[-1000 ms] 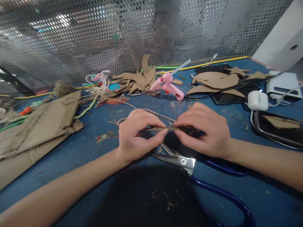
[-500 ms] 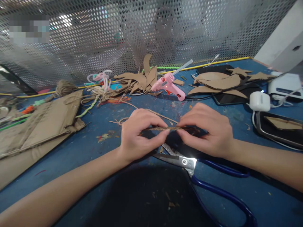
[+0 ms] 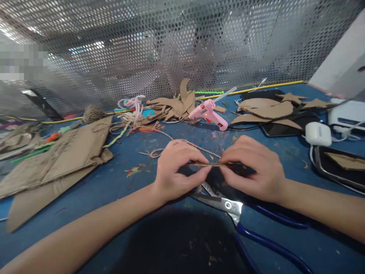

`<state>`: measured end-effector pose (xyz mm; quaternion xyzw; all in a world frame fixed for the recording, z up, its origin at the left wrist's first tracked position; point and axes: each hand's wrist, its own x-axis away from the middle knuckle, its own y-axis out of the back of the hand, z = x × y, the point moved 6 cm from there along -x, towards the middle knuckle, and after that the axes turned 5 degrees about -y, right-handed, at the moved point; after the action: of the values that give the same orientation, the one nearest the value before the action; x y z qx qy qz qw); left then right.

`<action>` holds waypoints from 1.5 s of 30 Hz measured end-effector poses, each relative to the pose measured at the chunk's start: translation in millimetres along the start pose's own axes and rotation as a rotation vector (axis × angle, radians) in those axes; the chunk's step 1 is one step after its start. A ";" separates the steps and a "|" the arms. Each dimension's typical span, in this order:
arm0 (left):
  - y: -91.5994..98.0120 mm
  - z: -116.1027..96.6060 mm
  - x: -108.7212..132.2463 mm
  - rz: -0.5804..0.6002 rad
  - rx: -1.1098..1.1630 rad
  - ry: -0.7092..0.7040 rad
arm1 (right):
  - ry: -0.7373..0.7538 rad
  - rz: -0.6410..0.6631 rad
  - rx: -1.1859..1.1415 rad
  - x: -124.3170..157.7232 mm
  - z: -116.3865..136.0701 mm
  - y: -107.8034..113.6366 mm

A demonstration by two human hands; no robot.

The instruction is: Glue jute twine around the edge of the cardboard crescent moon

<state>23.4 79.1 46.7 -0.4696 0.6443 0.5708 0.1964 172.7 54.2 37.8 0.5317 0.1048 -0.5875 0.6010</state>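
Left hand (image 3: 176,169): you pinch the left end of the cardboard strip (image 3: 212,164).
Right hand (image 3: 255,169): you pinch its right end.
Strip: level between both hands, just above the scissors (image 3: 226,204).

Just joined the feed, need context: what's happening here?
A person pinches a thin brown strip between the left hand and right hand, level, just above the blue table. Blue-handled scissors lie directly beneath the hands. A pink glue gun rests farther back, beside cardboard scraps.
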 end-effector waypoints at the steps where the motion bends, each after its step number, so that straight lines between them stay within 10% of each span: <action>1: -0.6 -0.5 0.4 0.004 -0.002 -0.005 | 0.006 0.002 0.004 -0.1 0.7 -0.2; 35: -1.7 -6.1 7.0 0.031 -0.064 0.015 | 0.037 0.062 -0.076 1.0 1.1 -1.1; 45: 5.1 10.4 6.9 0.044 -0.043 0.022 | -0.160 0.038 -0.209 4.6 -14.7 -1.2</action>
<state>13.0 85.6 41.2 -0.4657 0.6442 0.5835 0.1663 180.3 63.0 27.6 0.4196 0.1070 -0.6024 0.6706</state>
